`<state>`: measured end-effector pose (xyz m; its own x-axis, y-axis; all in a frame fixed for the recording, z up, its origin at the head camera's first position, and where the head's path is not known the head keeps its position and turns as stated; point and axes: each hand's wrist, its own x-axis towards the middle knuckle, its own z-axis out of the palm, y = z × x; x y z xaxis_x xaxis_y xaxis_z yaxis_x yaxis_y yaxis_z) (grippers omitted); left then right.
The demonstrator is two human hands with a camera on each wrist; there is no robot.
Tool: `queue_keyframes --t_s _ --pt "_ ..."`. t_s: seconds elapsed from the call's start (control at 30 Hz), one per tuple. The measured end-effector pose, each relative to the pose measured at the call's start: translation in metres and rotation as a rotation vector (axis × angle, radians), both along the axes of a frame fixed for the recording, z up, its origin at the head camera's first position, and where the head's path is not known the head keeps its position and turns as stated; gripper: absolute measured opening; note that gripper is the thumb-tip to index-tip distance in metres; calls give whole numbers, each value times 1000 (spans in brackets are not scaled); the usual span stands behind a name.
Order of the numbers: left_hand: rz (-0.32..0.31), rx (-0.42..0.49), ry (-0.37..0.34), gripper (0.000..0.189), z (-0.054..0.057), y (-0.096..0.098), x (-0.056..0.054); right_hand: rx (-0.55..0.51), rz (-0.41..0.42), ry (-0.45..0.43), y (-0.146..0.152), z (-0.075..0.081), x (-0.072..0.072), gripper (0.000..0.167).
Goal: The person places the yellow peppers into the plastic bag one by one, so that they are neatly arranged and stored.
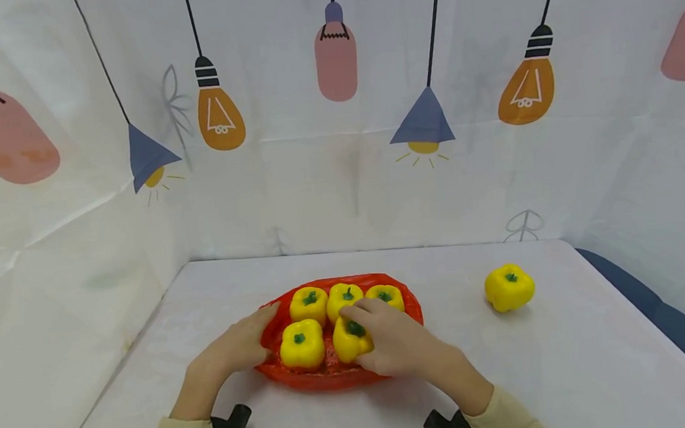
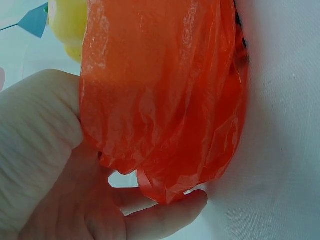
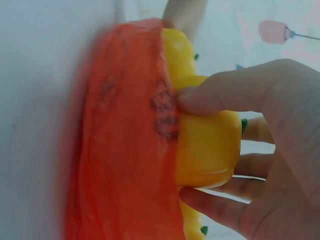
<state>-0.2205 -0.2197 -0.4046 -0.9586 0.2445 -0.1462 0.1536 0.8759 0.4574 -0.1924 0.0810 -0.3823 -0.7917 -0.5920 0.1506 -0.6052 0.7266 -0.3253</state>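
A shallow tray [image 1: 311, 380] wrapped in red plastic stands on the table, with several yellow bell peppers in it. My right hand [image 1: 402, 338] grips the front right bell pepper [image 1: 346, 345] between thumb and fingers; in the right wrist view this bell pepper [image 3: 207, 147] sits just inside the red plastic wall. At the tray's left end, my left hand [image 1: 238, 343] holds the rim. The left wrist view shows its fingers [image 2: 165, 215] curled against crumpled red plastic [image 2: 165, 125]. Beside the gripped pepper is another bell pepper [image 1: 302, 345], with more behind.
One more yellow bell pepper [image 1: 510, 288] lies on the white table [image 1: 546, 373], right of the tray. A white sheet printed with lamps [image 1: 316, 196] hangs behind and on the left. Something dark blue [image 1: 662, 308] stands beyond the table's right edge.
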Motion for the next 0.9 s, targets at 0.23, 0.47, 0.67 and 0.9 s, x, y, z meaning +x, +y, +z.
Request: queue_keyframes --t_s 0.23,0.47,0.67,0.9 --pt "-5 -3 6 83 1 0 0 48 32 36 -10 -9 3 68" --pt "-8 -2 12 82 0 0 0 93 45 65 -16 -18 4 65" --pt "5 -13 -4 83 -1 0 -1 145 7 104 -17 -17 6 59" --pt "1 -22 4 82 -2 0 -1 214 -32 151 -13 -12 7 58"
